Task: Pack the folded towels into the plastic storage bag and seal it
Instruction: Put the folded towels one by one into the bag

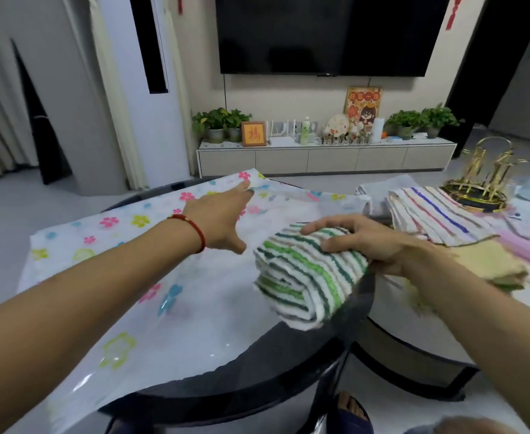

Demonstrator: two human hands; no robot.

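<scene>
A clear plastic storage bag [107, 277] printed with coloured flowers lies flat across a round dark table [257, 380]. My left hand [223, 214] reaches over it and pinches the bag's far edge. My right hand [367, 242] grips a folded green-and-white striped towel [307, 277] and holds it just above the bag's right side. More folded towels lie to the right: a multicolour striped one [435, 214], a grey one [379, 192] behind it, and a yellow one [489, 264] partly hidden by my right forearm.
A second, lower table [414, 314] to the right carries the towel pile, a gold wire rack [479, 177] and pink plastic items [526, 249]. A TV cabinet [326, 158] with plants stands against the far wall. My sandalled foot [351, 408] shows below the table.
</scene>
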